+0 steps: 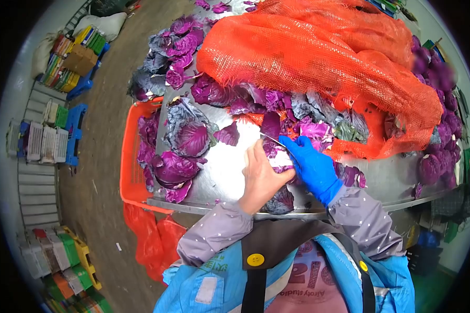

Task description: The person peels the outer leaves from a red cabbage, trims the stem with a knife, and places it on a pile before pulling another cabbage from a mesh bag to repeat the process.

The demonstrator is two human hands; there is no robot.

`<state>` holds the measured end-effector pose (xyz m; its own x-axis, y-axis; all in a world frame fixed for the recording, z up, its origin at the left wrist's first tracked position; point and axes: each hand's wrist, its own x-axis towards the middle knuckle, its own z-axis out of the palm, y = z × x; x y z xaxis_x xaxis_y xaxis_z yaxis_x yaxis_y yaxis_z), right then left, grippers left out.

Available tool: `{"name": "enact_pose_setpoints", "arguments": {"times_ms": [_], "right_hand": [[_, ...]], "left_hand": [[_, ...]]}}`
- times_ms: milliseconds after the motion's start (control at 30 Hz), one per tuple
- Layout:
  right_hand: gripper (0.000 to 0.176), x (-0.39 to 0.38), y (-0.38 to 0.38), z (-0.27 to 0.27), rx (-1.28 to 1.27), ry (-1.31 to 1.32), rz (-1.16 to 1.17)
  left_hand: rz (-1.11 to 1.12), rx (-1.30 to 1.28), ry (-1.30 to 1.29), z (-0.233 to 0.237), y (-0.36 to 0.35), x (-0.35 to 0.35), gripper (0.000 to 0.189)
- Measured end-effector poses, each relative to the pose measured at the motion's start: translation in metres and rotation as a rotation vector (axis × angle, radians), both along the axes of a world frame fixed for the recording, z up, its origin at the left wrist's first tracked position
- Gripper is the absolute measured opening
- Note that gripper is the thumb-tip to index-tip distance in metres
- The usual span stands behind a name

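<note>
In the head view, a red cabbage (pixel 280 160) sits low over the desk (pixel 226 177), near the centre of the frame and partly hidden between the two hands. The bare left hand (pixel 262 176) lies against its left and lower side, fingers bent and partly spread, the thumb reaching rightward along its lower edge. The blue-gloved right hand (pixel 312 168) is on its right, fingers closed around what appears to be a knife (pixel 269 139); the thin blade points to the upper left across the cabbage's top edge. The handle is hidden, so I cannot tell how deep the grip goes.

The cabbage should handle as a firm, moderately heavy ball, stiff at the core, with waxy outer leaves that may slip under the glove or tear if pulled. A cupped hold low on its left side, fingertips away from the blade, looks safest.

A loose purple leaf (pixel 227 134) lies just left of the left hand. Further left is a leafy cabbage head (pixel 189 136), beside an orange crate (pixel 133 176). A red mesh sack (pixel 318 57) spreads across the upper right, and a pile of cabbages (pixel 438 125) stands at the right edge.
</note>
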<state>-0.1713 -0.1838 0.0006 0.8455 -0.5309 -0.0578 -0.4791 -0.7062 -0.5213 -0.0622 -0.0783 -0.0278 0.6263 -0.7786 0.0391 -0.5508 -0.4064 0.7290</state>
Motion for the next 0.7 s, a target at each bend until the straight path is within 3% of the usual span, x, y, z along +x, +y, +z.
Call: {"name": "enact_pose_setpoints", "arguments": {"times_ms": [133,167,200,267,333,400,467,533,667,700], "right_hand": [[0.04,0.008,-0.03,-0.024,-0.2,0.005,0.066],[0.036,0.013,-0.048,-0.02,-0.186,0.026,-0.015],[0.039,0.018,-0.066,-0.018,-0.112,0.228,0.005],[0.046,0.007,-0.068,-0.03,-0.012,0.104,0.036],[0.048,0.005,-0.062,-0.044,0.089,0.022,-0.06],[0.05,0.005,-0.063,-0.063,0.181,-0.079,-0.16],[0.056,0.003,-0.071,-0.08,-0.029,0.0,-0.194],[0.058,-0.003,-0.068,-0.084,-0.057,-0.071,-0.178],[0.056,0.004,-0.026,-0.005,-0.148,-0.18,-0.186],[0.055,0.005,-0.017,0.01,0.089,-0.021,-0.165]], "left_hand": [[-0.043,0.041,-0.067,0.005,-0.005,-0.009,0.097],[-0.085,0.003,-0.093,0.006,-0.001,-0.012,0.097],[-0.129,-0.048,-0.185,0.003,0.003,-0.017,0.097],[-0.135,-0.05,-0.229,0.001,0.006,-0.018,0.098],[-0.188,-0.095,-0.009,-0.009,0.009,0.005,0.1],[-0.248,-0.107,0.03,-0.005,0.017,0.018,0.101],[-0.245,-0.159,0.069,-0.007,0.028,0.016,0.1],[-0.191,-0.156,0.067,-0.009,0.029,0.01,0.1],[-0.063,-0.172,0.113,-0.012,0.027,0.004,0.1],[-0.061,-0.185,0.076,-0.012,0.025,0.001,0.1]]}}
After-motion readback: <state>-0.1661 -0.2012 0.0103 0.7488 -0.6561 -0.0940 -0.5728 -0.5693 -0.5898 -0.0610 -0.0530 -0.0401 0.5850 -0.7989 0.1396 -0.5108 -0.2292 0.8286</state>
